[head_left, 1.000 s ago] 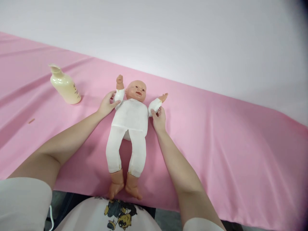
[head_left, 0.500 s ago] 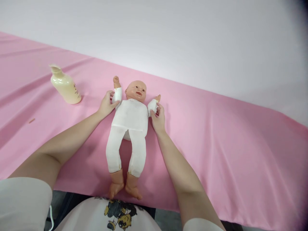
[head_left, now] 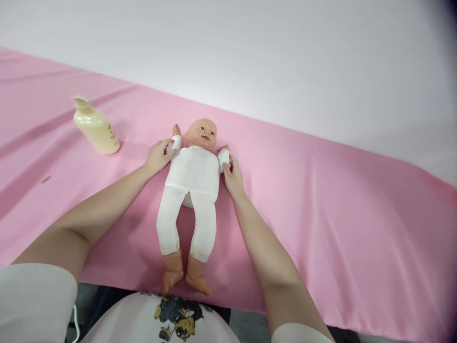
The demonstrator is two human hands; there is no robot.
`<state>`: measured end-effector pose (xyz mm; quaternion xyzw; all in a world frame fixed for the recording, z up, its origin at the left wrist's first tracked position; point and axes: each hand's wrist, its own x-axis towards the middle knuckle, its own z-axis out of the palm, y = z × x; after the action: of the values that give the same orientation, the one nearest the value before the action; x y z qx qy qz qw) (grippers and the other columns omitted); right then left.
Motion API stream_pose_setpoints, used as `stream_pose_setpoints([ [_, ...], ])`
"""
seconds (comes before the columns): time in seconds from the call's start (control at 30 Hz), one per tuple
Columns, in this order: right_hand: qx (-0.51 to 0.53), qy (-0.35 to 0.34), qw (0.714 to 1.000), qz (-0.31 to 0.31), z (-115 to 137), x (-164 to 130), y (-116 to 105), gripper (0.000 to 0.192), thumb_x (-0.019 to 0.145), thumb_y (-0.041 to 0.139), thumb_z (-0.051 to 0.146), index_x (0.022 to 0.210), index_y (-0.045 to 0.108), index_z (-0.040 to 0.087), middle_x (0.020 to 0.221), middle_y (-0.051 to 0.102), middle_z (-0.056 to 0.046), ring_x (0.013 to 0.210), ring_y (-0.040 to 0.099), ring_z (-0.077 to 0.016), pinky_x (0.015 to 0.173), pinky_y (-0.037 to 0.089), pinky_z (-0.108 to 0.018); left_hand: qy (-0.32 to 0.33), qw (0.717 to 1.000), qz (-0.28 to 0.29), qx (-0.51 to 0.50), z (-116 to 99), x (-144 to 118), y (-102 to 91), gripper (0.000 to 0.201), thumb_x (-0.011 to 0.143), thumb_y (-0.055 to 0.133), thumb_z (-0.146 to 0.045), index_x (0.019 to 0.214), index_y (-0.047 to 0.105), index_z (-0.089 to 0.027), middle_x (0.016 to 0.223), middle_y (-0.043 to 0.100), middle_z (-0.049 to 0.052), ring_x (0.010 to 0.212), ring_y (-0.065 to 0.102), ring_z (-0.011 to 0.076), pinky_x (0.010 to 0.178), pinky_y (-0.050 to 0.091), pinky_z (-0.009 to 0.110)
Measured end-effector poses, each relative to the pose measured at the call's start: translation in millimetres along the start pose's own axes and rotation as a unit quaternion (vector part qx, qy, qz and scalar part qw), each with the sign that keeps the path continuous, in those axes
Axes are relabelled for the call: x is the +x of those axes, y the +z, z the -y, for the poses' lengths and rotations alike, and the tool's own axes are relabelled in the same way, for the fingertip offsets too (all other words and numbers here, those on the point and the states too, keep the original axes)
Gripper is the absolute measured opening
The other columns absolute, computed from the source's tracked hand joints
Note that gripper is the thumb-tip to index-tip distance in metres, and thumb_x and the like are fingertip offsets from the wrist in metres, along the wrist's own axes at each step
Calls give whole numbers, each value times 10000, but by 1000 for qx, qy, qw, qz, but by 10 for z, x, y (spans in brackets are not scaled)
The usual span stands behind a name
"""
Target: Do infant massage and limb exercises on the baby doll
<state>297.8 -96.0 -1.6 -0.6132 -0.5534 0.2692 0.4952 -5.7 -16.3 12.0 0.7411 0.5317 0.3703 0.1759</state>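
Note:
A baby doll [head_left: 194,171] with a white cloth body lies on its back, head at the far end and bare feet towards me. My left hand [head_left: 159,156] is closed around the doll's arm on the left, thumb on the near side and fingers on the far side. Around the other doll arm, on the right, my right hand [head_left: 233,177] is closed with thumb and fingers. Both doll arms are bent up beside the head, and the small plastic hands stick out above my grip.
The doll rests on a pink cloth [head_left: 285,214] covering the table. To the left stands a pale yellow pump bottle [head_left: 98,128]. A small brownish stick-like piece [head_left: 46,179] lies further left. Behind the cloth's far edge is a white surface [head_left: 250,57].
Both doll forearms have tilted inward, and the plastic hands now sit closer to the head. My hands have turned slightly with them, still gripping. The doll's body stays in place.

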Motion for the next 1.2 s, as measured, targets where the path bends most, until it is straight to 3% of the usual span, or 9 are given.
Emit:
stream_pose_setpoints([
  [0.27, 29, -3, 1000, 7, -44, 3, 2, 621, 858, 622, 500, 1421, 504, 265, 1541, 519, -93, 1419, 497, -284, 1216, 387, -539, -16, 999, 37, 19, -29, -2, -55, 501, 865, 578, -501, 1278, 648, -226, 1008, 730, 64, 880, 657, 247, 876, 499, 404],
  [0.43, 141, -34, 989, 33, -99, 47, 37, 800, 802, 683, 527, 1492, 350, 296, 1546, 513, -105, 1389, 542, -265, 1178, 437, -523, -39, 982, 25, -182, 101, 44, 52, 667, 752, 682, -365, 1373, 466, -253, 1089, 674, 46, 925, 654, 201, 870, 530, 367],
  [0.57, 150, -31, 987, 41, -88, 111, 48, 788, 799, 682, 528, 1484, 384, 279, 1523, 535, -102, 1399, 523, -297, 1151, 453, -557, -39, 946, 17, -322, 111, 95, 97, 587, 662, 700, -261, 1214, 502, -231, 1070, 676, 53, 960, 671, 210, 870, 549, 378],
  [0.67, 129, -14, 991, 39, -59, 143, 44, 572, 823, 670, 463, 1353, 542, 290, 1447, 597, -80, 1388, 516, -315, 1142, 456, -560, -41, 920, 36, -388, 74, 107, 83, 479, 616, 711, -241, 1063, 541, -217, 1015, 703, 51, 974, 692, 239, 871, 565, 412],
  [0.77, 139, -9, 989, 45, -53, 128, 38, 332, 791, 696, 428, 1083, 641, 279, 1259, 687, -80, 1297, 583, -319, 1120, 470, -570, -53, 901, 94, -421, 48, 99, 56, 346, 558, 736, -221, 859, 566, -207, 915, 732, 53, 916, 714, 262, 821, 584, 444],
  [0.83, 160, -11, 986, 53, -65, 96, 31, 224, 749, 718, 431, 839, 595, 268, 1099, 718, -76, 1218, 632, -310, 1106, 483, -568, -55, 896, 130, -421, 40, 91, 41, 278, 527, 751, -203, 714, 545, -203, 849, 738, 59, 947, 721, 279, 831, 589, 454],
  [0.93, 232, -6, 971, 59, -94, 64, 25, 370, 657, 773, 407, 657, 434, 259, 957, 719, -55, 1161, 665, -297, 1100, 497, -537, -49, 896, 144, -418, 27, 82, 29, 280, 521, 768, -213, 631, 510, -204, 815, 734, 64, 1009, 712, 283, 865, 580, 452],
  [1.07, 268, 14, 962, 51, -128, 105, 43, 357, 637, 779, 447, 802, 522, 262, 1065, 739, -66, 1150, 683, -298, 1071, 515, -532, -60, 893, 133, -426, 21, 81, 55, 304, 576, 754, -291, 765, 533, -203, 862, 711, 68, 873, 697, 251, 768, 562, 417],
  [1.2, 245, 16, 969, 21, -147, 149, 80, 596, 674, 748, 520, 1164, 526, 266, 1207, 723, -96, 1196, 673, -299, 1079, 509, -538, -51, 908, 76, -409, 104, 99, 139, 399, 629, 699, -274, 994, 549, -212, 939, 684, 44, 866, 670, 214, 774, 540, 369],
])
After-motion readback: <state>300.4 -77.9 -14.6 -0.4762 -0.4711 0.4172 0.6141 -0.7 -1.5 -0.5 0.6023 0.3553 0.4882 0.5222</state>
